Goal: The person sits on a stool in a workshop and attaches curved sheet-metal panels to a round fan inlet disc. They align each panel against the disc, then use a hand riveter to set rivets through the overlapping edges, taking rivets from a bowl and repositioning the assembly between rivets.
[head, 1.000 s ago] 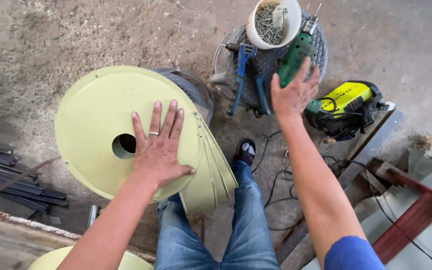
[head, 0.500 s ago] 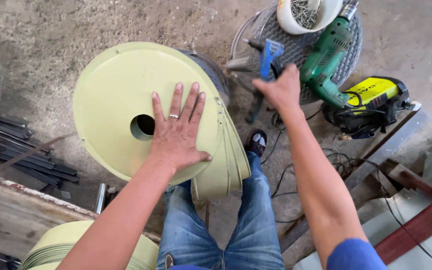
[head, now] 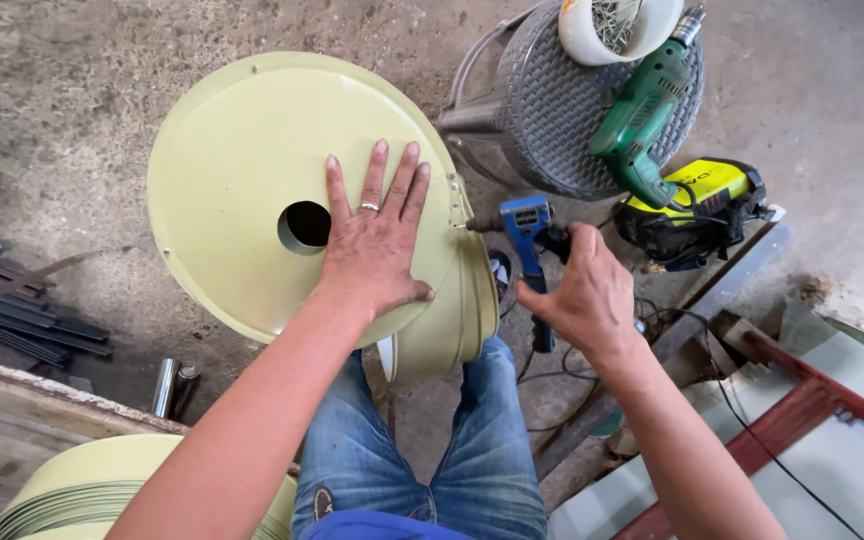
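Head view: left hand (head: 377,250) still pressed flat, grasping nothing, on the pale green metal disc (head: 242,160) at frame centre-left — the right hand (head: 577,295), reaching toward the stool (head: 552,100) a second ago, now clenches a blue rivet gun (head: 527,225), nose at the disc's right rim.

Blue jeans (head: 472,450), blue sleeve, ring (head: 369,208) on finger.

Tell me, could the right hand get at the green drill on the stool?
Probably yes. The green drill lies in the open on the wicker stool, just beyond the right hand, nothing between. But that hand grips a blue rivet tool, so it isn't free.
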